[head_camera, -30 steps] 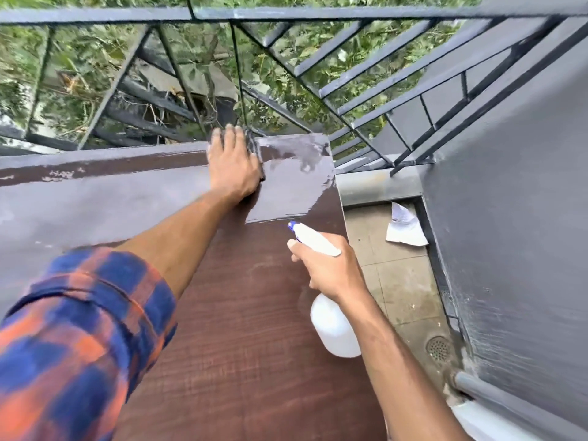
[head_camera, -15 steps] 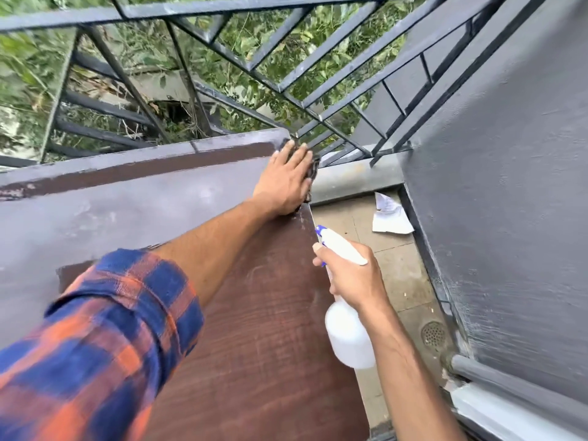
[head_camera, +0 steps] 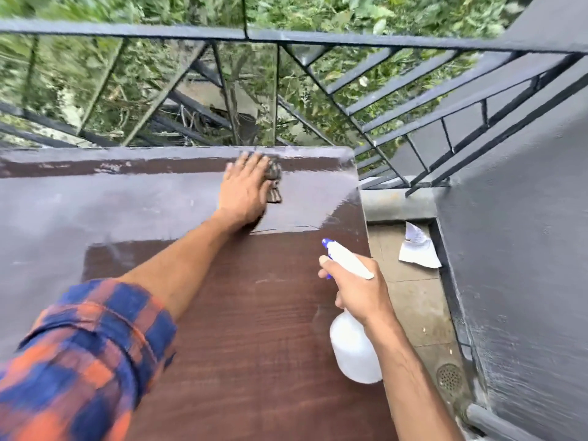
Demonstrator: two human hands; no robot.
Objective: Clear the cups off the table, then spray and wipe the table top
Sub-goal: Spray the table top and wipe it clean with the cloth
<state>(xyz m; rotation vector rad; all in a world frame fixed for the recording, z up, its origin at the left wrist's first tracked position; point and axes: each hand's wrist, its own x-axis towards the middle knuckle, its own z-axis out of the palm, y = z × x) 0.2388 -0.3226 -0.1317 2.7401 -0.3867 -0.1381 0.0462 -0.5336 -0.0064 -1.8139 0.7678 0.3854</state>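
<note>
A dark brown wood-grain table top [head_camera: 254, 313] fills the lower middle of the head view, wet and shiny along its far part. My left hand [head_camera: 245, 189] lies flat near the far edge, pressing a dark cloth [head_camera: 273, 183] onto the table; most of the cloth is hidden under the palm. My right hand [head_camera: 356, 288] holds a white spray bottle [head_camera: 353, 348] with a blue nozzle over the table's right edge, pointing toward the far left. No cups are in view.
A dark metal railing [head_camera: 286, 39] runs just behind the table, greenery beyond it. A grey wall [head_camera: 525, 265] stands at the right. Between table and wall is a narrow tiled floor strip with a crumpled white paper [head_camera: 418, 249] and a round drain [head_camera: 448, 377].
My left hand slid the cloth from the table's far right corner back to the left along the far edge. The right hand still holds the bottle in much the same place.
</note>
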